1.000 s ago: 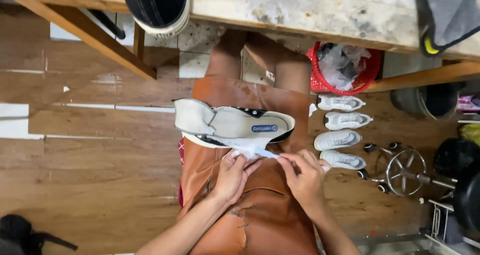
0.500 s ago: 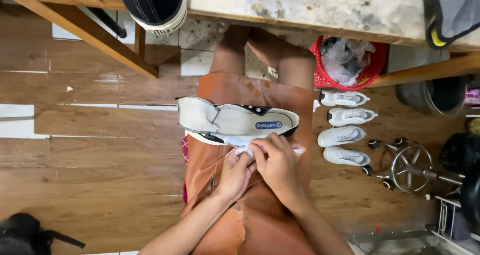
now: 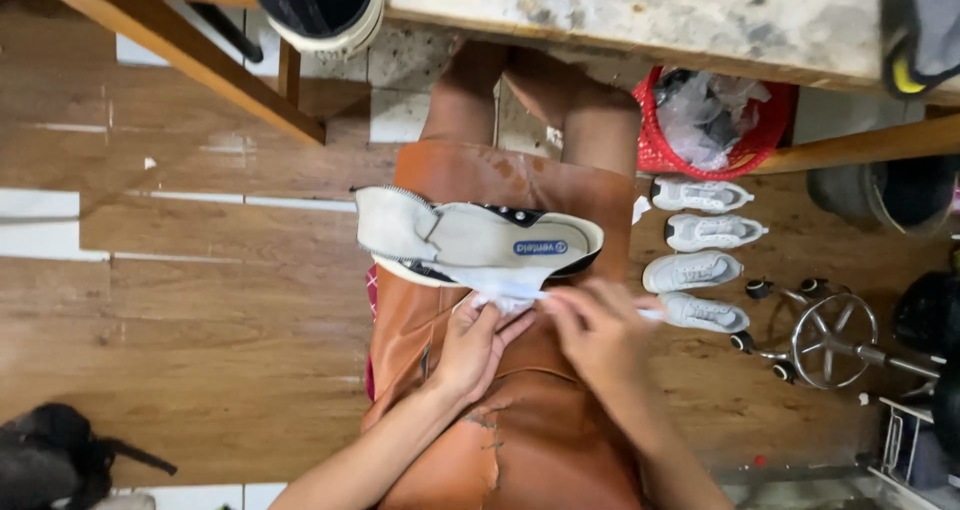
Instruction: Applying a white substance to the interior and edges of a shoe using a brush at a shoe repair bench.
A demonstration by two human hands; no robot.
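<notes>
A sneaker (image 3: 480, 242) lies across the lap on a brown apron (image 3: 520, 410) (counter (image 3: 640, 10) edge well ahead). Left hand (image 3: 478, 342) and right hand (image 3: 598, 332) both pinch white paper (image 3: 505, 292) at its near edge.

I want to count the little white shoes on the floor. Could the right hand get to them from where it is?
Probably yes. The right hand sits by the shoe on the lap, and the white shoes lie just beside the apron, with nothing between.
</notes>
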